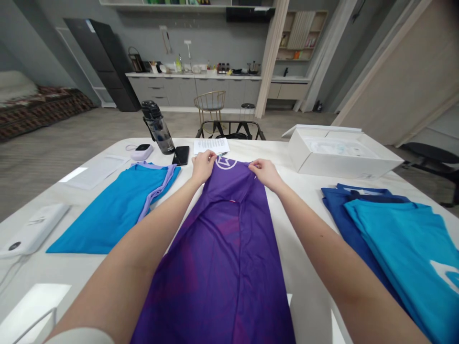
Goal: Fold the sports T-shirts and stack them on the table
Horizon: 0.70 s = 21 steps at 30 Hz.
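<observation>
Purple garment, thin smooth cloth with white round logo [240,239], lies lengthwise down the middle of the white table [301,248], between my 2 forearms. Left hand [202,166]: thumb and fingers together, clamped on the far left corner by the logo. Right hand [266,173]: same pinch, on the far right edge. Near end runs out of view; can't tell if it hangs off the table.

Risks, my read:
- Grip is fingertips only, cloth looks slick. 1 side slips, the far edge skews.
- Uneven pull from the 2 hands would twist the layers; there are already long creases down the body.
- If the near end does hang, its weight could drag the rest.
- White printed paper sheet [206,145] sits just beyond the far edge. Push forward and cloth rucks it up.
- Black flat phone [181,155] and clear-grey bottle with black lid [161,131] are near my left hand. Wide swing left could knock the bottle.
- Left forearm passes over or beside the bright blue garment [103,210]; contact unclear. Low sweep would rumple it.
</observation>
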Available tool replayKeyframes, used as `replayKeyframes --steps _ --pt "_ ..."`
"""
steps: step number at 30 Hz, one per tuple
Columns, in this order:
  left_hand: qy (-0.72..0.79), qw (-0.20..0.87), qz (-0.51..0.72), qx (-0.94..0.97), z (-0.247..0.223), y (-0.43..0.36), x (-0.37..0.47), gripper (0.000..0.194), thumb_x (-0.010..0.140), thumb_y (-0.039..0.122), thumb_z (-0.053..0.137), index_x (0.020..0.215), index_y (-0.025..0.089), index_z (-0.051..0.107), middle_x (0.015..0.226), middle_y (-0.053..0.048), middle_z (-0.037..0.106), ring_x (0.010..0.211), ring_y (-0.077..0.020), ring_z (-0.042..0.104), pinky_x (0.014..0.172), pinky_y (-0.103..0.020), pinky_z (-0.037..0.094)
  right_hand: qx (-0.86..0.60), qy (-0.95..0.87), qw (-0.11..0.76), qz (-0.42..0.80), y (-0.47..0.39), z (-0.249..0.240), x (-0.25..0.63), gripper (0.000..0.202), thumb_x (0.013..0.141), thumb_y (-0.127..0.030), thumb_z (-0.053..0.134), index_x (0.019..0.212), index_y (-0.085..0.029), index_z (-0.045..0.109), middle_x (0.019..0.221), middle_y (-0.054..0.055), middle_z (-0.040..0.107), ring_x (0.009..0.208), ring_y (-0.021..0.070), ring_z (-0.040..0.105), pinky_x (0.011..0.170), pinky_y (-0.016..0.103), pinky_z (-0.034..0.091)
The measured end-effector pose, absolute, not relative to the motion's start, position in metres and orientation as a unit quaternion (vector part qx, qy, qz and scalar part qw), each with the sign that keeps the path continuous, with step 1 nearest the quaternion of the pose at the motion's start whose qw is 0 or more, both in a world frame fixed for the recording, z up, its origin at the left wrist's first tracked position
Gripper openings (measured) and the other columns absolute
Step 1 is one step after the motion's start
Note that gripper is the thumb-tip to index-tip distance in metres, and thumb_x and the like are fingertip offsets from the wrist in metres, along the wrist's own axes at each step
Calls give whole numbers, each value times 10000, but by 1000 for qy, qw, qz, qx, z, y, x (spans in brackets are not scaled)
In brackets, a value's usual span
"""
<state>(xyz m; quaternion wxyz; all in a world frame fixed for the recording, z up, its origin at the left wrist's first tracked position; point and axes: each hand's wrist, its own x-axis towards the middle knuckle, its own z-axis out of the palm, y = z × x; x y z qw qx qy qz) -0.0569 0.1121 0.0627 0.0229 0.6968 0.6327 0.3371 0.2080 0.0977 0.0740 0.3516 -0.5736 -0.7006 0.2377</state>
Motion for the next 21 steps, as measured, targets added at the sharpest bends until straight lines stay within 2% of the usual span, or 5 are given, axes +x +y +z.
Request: replayKeyframes --steps 5,8,13,18,21 --pt "635 -16 279 720 64 107 -16 233 1016 339 481 1172 257 634 1238 -91 672 1186 -289 562 1009 -458 377 -668 -652 306 188 133 65 237 183 889 -277 623 970 -161 739 865 64 712 813 194 641 781 293 483" --pt "613 -33 235 753 50 91 -8 369 1017 279 447 1368 235 556 1391 -122 594 1278 -288 528 1068 -455 377 -696 -654 245 168 130 42 232 299 923 -276 599 1189 -160 671 1080 116 697 954 228 642 864 333 489" --pt "530 -26 175 829 31 61 -22 453 1048 321 356 1456 207 514 1532 -112 489 1429 -253 426 1204 -434 285 -693 -684 226 15 88 27 208 463 964 -392 560 1388 -208 535 1424 191 511 1274 367 497 1024 519 404" --pt "551 49 98 827 11 45 -29 591 1049 483 331 1561 195 393 1624 -134 369 1497 -293 341 1215 -452 279 -746 -619 220 108 64 35 204 605 910 -465 605 1408 -149 472 1290 227 593 1165 365 590 964 494 450" --pt "576 77 78 810 4 42 -29 620 1041 537 306 1582 240 364 1658 -99 311 1530 -308 272 1229 -472 245 -739 -604 240 176 67 36 211 574 828 -326 674 1349 -154 507 1123 147 683 1051 293 645 899 389 487"
